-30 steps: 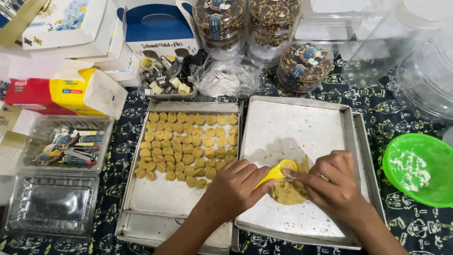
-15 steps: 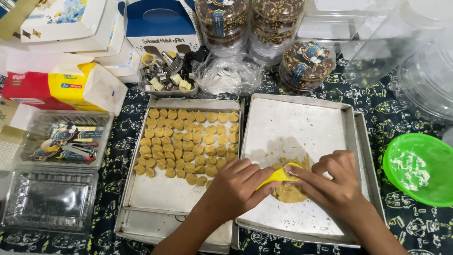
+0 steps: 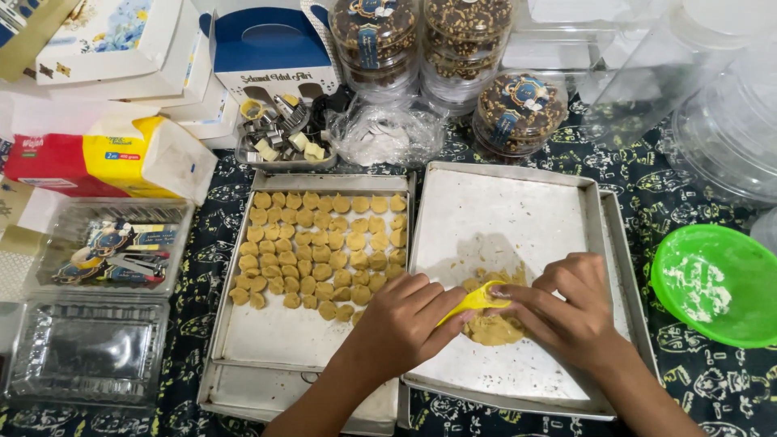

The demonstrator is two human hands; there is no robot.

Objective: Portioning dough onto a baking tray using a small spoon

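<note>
— What have the fingers got?

— Left hand [image 3: 402,322] pinches a yellow scoop [image 3: 476,298], fingers closed on its handle. Right hand [image 3: 566,311] curls at the scoop's tip, fingertips pressing on the dough [image 3: 492,328]; whether it grips anything, I cannot tell.

— The dough?

— One tan, crumbly, flattened lump, low on the right tray [image 3: 518,202], between both hands.

— Count the rest.

— Two metal trays, rectangular. The left tray [image 3: 283,340] carries dozens of small round cookies [image 3: 324,247] in rows. One green bowl [image 3: 716,283], floury, at the right. Three clear jars [image 3: 453,44] behind, on the patterned counter [image 3: 696,388].
</note>
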